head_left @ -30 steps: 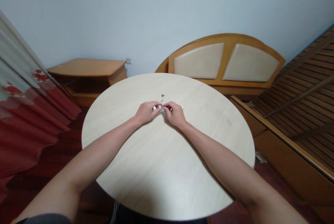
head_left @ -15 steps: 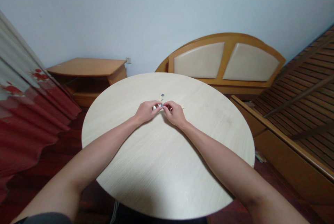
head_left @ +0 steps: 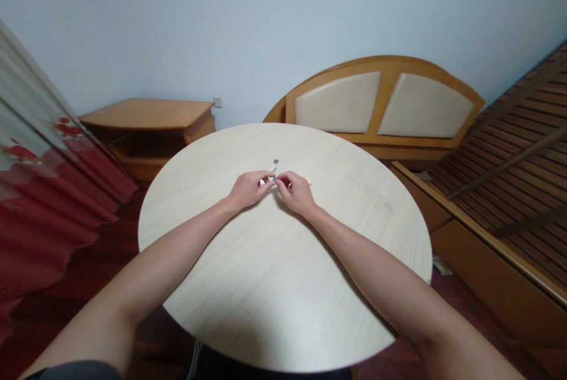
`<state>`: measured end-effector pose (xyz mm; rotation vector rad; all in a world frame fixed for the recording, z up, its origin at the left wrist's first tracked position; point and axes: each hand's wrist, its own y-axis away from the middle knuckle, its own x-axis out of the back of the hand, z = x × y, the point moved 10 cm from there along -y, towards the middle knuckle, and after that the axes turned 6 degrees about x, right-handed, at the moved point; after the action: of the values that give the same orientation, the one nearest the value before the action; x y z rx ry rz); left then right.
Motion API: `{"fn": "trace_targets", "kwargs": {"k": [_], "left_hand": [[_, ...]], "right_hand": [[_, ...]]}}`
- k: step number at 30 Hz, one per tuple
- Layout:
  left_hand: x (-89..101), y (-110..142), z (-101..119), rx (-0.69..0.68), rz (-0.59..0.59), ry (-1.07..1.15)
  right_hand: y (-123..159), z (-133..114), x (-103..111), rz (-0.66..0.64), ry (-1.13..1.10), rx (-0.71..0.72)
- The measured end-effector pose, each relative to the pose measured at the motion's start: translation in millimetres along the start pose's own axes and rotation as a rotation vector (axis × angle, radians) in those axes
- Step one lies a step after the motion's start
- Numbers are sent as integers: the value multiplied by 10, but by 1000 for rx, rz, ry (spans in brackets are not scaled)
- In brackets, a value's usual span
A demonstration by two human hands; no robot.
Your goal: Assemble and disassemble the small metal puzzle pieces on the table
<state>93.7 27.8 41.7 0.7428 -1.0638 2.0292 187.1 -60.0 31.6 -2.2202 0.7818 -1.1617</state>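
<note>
**Over a round pale wood table [head_left: 283, 303], left hand [head_left: 248, 188] and right hand [head_left: 296, 192] pinched together on a tiny piece**

Between the fingertips of both hands, a tiny grey-blue piece [head_left: 274, 179] is gripped; its exact form is too small to be told. Each hand is closed, with the fingers curled inward, and the two hands are brought together tip to tip. A whitish glint [head_left: 262, 182] is shown within the left hand's fingers, but what it belongs to cannot be told.

Just ahead of the fingertips, a small dark square piece [head_left: 276, 161] is lying on the table, and a small pale piece [head_left: 271, 168] is seen between it and the hands. Just beyond the right hand, a pale strip [head_left: 309, 181] is lying on the tabletop, partly covered by that hand.

Well beyond the hands, past the table's far rim, a wooden headboard [head_left: 381, 102] with two cream padded panels is set against a pale blue wall [head_left: 283, 13]. Ahead and to the left of the left hand stands a low wooden cabinet [head_left: 146, 114]. Farther left of that hand, a red and white floral curtain [head_left: 44, 191] is hung. Right of the right hand, a slatted wooden bed base [head_left: 509, 179] is seen tilted.
</note>
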Motion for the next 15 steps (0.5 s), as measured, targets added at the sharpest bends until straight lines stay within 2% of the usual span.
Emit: {"fn": "trace_targets", "kwargs": {"k": [15], "left_hand": [[-14, 3, 3, 3, -16, 0]], "right_hand": [[-9, 22, -5, -17, 28, -33]]}}
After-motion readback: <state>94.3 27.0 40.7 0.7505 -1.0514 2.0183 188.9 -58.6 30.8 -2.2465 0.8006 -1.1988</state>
